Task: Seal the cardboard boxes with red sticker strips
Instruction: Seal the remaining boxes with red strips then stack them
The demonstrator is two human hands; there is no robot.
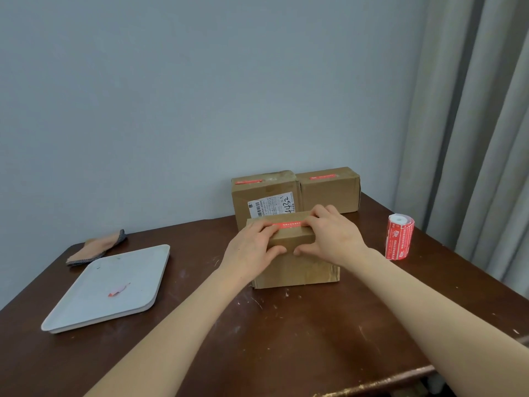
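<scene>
Dark wooden table is backed by a wall, open room left toward its near edge, and the near box is set mid-table, gripped over its top front edge by left hand and right hand — fingers pressed on the red sticker strip, its long axis run left-right, tray and roll well apart.

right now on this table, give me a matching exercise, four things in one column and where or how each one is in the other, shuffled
1. sticker roll
2. white tray
3. folded cloth
4. front box

a. gripped at its top edge by left hand and right hand
b. holds a red scrap
c. stands upright on the table's right side
d. beyond the tray, far left

Pairs: 1-c, 2-b, 3-d, 4-a
</scene>
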